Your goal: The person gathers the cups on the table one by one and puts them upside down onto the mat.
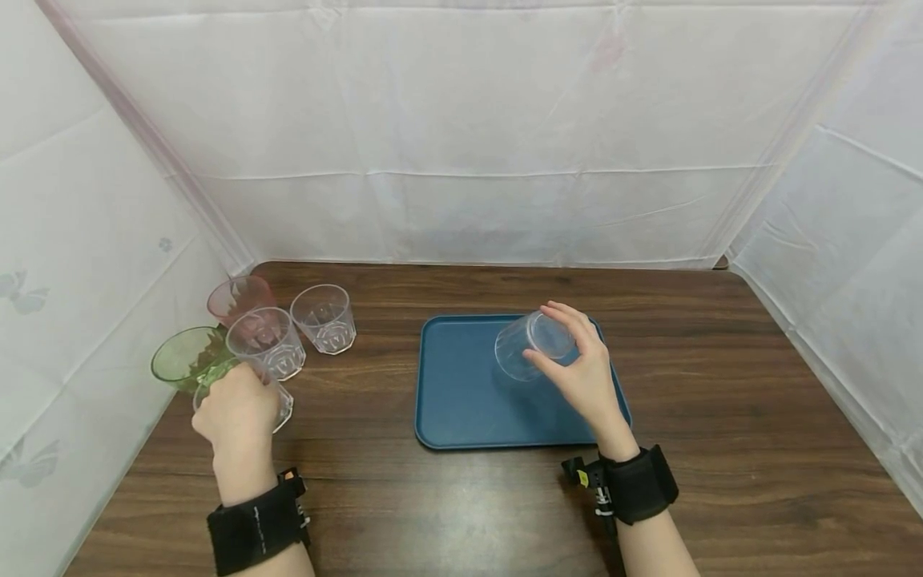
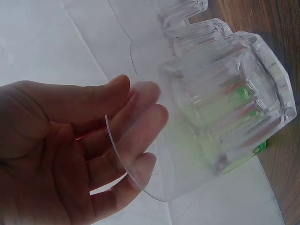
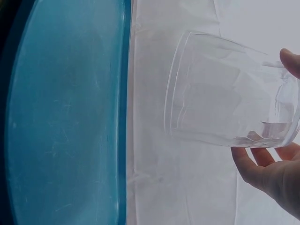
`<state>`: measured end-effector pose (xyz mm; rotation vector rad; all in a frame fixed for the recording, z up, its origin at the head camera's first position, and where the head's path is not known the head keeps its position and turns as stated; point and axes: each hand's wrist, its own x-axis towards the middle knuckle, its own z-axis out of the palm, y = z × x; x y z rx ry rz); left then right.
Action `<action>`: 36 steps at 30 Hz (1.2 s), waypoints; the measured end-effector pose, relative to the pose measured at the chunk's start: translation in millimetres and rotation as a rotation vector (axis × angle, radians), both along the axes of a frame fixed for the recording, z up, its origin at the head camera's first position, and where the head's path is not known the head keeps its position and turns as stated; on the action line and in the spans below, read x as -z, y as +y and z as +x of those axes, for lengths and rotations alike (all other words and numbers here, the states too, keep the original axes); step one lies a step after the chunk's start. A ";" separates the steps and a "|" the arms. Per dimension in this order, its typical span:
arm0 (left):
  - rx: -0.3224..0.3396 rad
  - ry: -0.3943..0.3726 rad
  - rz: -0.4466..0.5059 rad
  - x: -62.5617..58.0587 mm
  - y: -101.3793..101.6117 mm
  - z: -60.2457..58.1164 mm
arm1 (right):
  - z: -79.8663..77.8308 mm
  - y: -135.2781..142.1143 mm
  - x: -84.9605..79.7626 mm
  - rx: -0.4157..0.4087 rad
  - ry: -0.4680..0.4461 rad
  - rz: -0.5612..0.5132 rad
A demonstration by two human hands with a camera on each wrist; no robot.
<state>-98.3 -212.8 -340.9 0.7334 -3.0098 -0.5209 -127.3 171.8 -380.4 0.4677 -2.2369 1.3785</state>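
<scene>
Head view: the right hand (image 1: 577, 373) has an upturned clear tumbler (image 1: 513, 349) by its base, thumb on one side, fingers on the other, above the blue tray (image 1: 461, 401). Mouth down and tilted, its long axis slants from the hand toward the tray. Over on the left, the left hand (image 1: 238, 401) curls at the rim of the near clear tumbler (image 1: 284, 407), with the green tumbler (image 1: 179, 361), the pink tumbler (image 1: 238, 295) and two more clear tumblers (image 1: 324, 318) just beyond. Left hand nearest that cluster, right hand nearest the tray!

Left wrist view: here's the near clear tumbler ahead of the fingertips, base by the wood table, thumb and bent fingers gripping around its rim; how firmly, I can't tell. Green shows through the glass.

Right wrist view: and there's the key line! Base in the grip, mouth pointing squarely at the tray, rim apart from it, the tumbler's axis meeting the tray's face nearly square-on.
</scene>
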 end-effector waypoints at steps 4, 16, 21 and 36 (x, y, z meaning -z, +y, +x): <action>-0.017 0.002 -0.003 -0.5 0.5 0.9 | 5.1 -3.5 -9.7 0.003 0.004 0.003; -0.012 0.008 0.001 -0.7 0.1 0.9 | -1.0 3.2 -0.5 0.038 -0.007 0.081; -0.011 0.017 0.007 -1.0 -0.1 1.2 | -4.7 7.6 5.8 0.051 -0.013 0.091; -0.011 0.055 0.004 -0.7 -0.2 2.7 | -6.4 7.4 9.1 0.084 -0.100 0.123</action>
